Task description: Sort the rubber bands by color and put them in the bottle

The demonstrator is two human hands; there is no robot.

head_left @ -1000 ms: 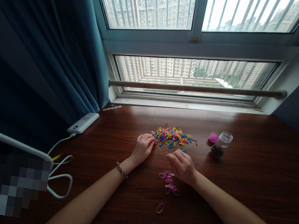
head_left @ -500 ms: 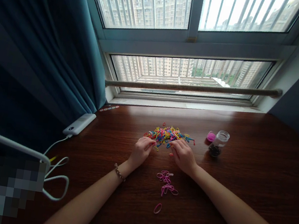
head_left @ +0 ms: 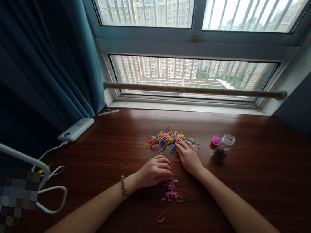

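Observation:
A loose pile of small colourful rubber bands [head_left: 165, 139], in red, yellow, blue and pink, lies on the brown wooden table. My right hand [head_left: 188, 157] rests at the pile's right edge, fingers stretched out and their tips touching the bands. Nearer to me, my left hand [head_left: 156, 170] is closed above the upper end of a small group of pink rubber bands [head_left: 172, 196]. Its curled fingertips are hidden, so whatever they pinch does not show. Closer still, a single pink rubber band [head_left: 161, 216] lies apart.
Right of the pile stands a clear jar [head_left: 223, 148] with dark contents, beside a pink lid [head_left: 215, 140]. A white power bank [head_left: 76, 129] with a cable [head_left: 51, 194] lies at the left by the blue curtain [head_left: 92, 71]. The window sill bounds the table's far side.
My left hand has come away from the pile, back toward me, to the pink group. My right hand stays at the pile, its fingers a little more stretched. The view has shifted slightly.

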